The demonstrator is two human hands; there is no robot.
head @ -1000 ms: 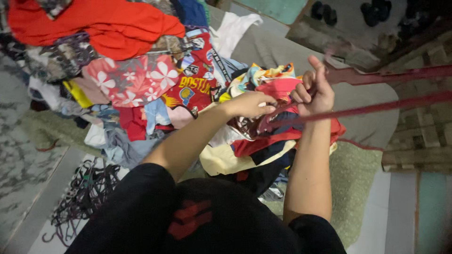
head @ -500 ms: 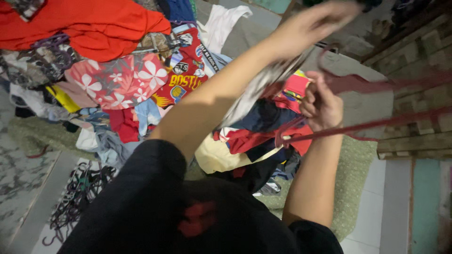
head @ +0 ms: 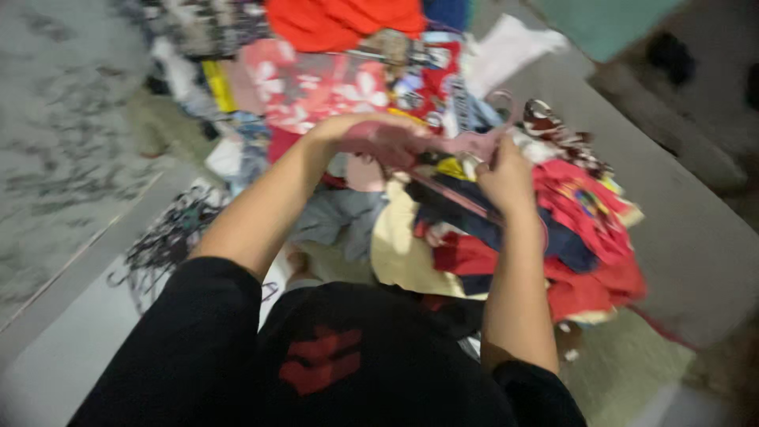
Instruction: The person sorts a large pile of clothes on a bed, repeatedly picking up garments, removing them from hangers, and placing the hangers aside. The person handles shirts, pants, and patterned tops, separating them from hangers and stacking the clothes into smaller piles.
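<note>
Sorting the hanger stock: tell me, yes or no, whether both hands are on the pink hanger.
Yes: the left hand and right hand both grip the pink hanger above the clothes pile.

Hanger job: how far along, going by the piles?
Done: nothing shows as finished; no hung garment is in view. In hand: left hand and right hand both grip a pink hanger over the clothes pile; the blur hides whether a garment is on it. Left: the pile is large, more clothes lie behind, and dark hangers sit unused on the floor.

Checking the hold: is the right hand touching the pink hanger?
Touching: the head view shows the right hand closed around the pink hanger.
</note>
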